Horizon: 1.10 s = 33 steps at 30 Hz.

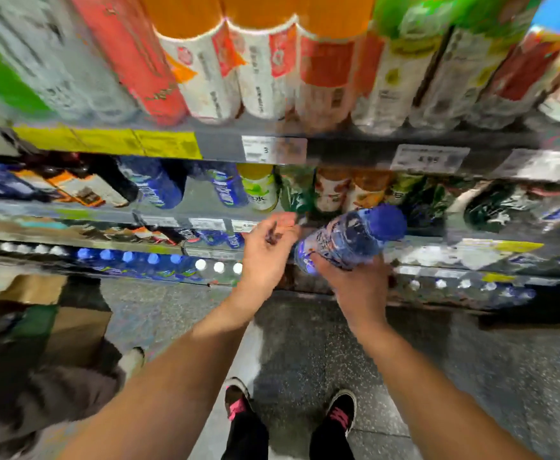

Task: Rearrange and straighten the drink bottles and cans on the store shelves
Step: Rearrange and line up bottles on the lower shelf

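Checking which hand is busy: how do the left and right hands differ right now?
The right hand grips the blue-capped bottle by its lower end; the left hand holds nothing. The right hand's fingers are curled round the bottle, while the left hand's hang relaxed. The left hand also reaches slightly nearer the shelves. Both are bare and raised before the lower shelves.

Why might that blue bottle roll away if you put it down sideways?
The blue bottle looks round-bodied, so lying sideways it would probably roll. It seems to be thin clear plastic, likely to dent rather than break. The right hand holds it alone, tilted, so it is probably not very heavy.
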Available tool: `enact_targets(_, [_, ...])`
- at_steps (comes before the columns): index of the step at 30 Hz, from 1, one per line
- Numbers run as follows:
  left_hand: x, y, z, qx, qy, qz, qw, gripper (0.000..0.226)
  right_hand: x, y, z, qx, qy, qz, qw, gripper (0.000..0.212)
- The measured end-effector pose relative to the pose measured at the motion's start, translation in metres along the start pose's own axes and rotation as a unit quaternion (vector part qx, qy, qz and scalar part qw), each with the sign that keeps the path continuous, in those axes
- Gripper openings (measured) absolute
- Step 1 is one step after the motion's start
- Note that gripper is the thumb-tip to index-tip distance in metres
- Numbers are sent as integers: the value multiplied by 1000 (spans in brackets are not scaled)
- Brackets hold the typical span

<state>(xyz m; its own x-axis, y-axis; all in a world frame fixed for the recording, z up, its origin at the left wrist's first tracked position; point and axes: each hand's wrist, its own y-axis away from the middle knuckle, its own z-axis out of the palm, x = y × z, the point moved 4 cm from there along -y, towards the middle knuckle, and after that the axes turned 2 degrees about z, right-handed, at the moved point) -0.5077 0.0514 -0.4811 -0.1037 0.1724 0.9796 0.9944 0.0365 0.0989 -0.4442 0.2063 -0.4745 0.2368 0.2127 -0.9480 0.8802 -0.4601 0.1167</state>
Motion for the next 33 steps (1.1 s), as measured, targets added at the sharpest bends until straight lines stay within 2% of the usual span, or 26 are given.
enact_targets(2, [3,2,-24,-88,1,2,996,20,-10,4,37,-14,34,-23,999,43])
enact_targets(3, [3,2,-37,-123,3,-4,992,33,-16,6,54,-23,34,-31,999,43])
enact_targets(5, [-3,-1,-65,-140,4,-25,990,62,-23,8,89,-36,53,-34,997,44])
enact_targets(7, [-13,-10,-93,-109,-3,-40,993,72,-26,6,128,-74,93,-51,992,46])
enact_targets(9, [-21,-20,-118,-51,-17,-45,998,70,-26,5,165,-111,141,-46,983,56])
enact_targets(13, [-42,-42,-166,60,-5,-65,996,63,-35,4,202,-214,123,-24,969,64])
enact_targets(14, [-49,-48,-176,90,4,-70,994,66,-36,1,204,-211,111,-17,971,61])
enact_targets(15, [-53,-52,-183,115,20,-71,991,67,-39,-4,204,-184,95,-13,978,58])
enact_targets(18, [-54,-68,-198,192,39,-74,978,61,-40,-20,203,-23,88,1,996,60])
enact_targets(23, [-47,-99,-196,207,46,2,977,62,-38,-37,211,104,97,-6,990,74])
enact_targets(25, [-49,-108,-190,209,36,25,977,61,-30,-47,216,126,78,-23,989,78])
enact_targets(28, [-59,-121,-185,197,29,48,979,43,-22,-59,221,126,57,-34,990,85])
enact_targets(31, [-71,-133,-179,167,32,70,983,36,-18,-73,223,126,36,-35,991,88])
enact_targets(33, [-73,-136,-175,164,13,55,985,36,-17,-76,225,130,25,-24,991,89])
